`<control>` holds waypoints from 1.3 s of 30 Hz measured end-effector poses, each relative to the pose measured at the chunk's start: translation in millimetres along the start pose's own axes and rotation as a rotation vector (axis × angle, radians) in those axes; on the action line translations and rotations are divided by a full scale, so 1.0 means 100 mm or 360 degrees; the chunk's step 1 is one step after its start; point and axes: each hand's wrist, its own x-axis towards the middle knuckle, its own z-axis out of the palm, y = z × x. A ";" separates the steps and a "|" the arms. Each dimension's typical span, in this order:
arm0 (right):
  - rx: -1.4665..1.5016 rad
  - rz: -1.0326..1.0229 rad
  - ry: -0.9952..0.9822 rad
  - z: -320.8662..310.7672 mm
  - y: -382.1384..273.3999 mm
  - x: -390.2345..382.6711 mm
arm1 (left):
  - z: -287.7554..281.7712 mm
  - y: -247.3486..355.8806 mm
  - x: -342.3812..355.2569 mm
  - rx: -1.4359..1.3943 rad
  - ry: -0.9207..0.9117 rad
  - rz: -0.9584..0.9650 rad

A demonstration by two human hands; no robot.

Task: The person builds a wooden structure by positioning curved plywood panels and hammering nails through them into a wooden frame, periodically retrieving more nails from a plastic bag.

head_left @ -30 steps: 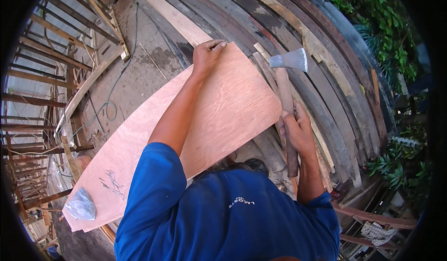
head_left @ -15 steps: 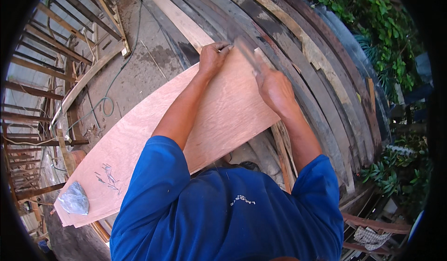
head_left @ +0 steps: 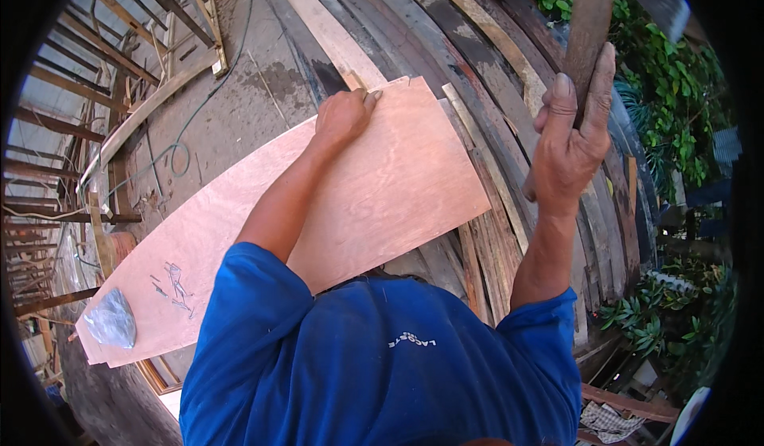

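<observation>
A pale pink plywood panel (head_left: 398, 167) with a curved edge lies across the boards. My left hand (head_left: 342, 120) rests at its top edge beside a pale plank (head_left: 326, 28), fingers curled on something small that I cannot make out. My right hand (head_left: 569, 148) is raised at the upper right, gripping the wooden handle (head_left: 590, 16) of an axe, whose metal head (head_left: 664, 4) is partly cut off at the frame's rim. Several loose nails (head_left: 173, 287) and a plastic bag (head_left: 111, 319) with unclear contents lie on the panel's left part.
Several long weathered boards (head_left: 477, 48) curve beneath and beyond the panel. A timber framework (head_left: 103, 48) stands at left, with a green hose or cord (head_left: 179, 159) on the dirty floor beside it. Green plants (head_left: 668, 128) line the right side, and a checked cloth (head_left: 613, 422) lies lower right.
The axe has swung from over the panel's right edge, blurred near my left hand half a second ago, up to the upper right. My left hand remains at the panel's top edge.
</observation>
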 end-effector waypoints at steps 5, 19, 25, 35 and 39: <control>-0.0608 -0.0187 -0.0739 0.49 0.81 -0.35 | -0.02 0.07 0.02 -0.0049 0.0045 0.0008; -0.0755 -0.0144 -0.0809 0.49 0.66 -0.43 | -0.03 0.07 -0.01 -0.0226 0.0058 -0.0003; -0.0124 -0.0190 -0.0215 0.33 0.04 -0.03 | -0.03 -0.07 -0.04 -0.0200 0.0072 -0.0101; -0.0613 -0.0063 -0.0848 0.38 0.65 -0.41 | -0.01 -0.04 0.06 -0.0280 0.0129 0.0028; -0.0237 -0.0350 -0.0064 0.32 0.25 -0.13 | -0.04 -0.08 -0.06 -0.0313 0.0101 -0.0049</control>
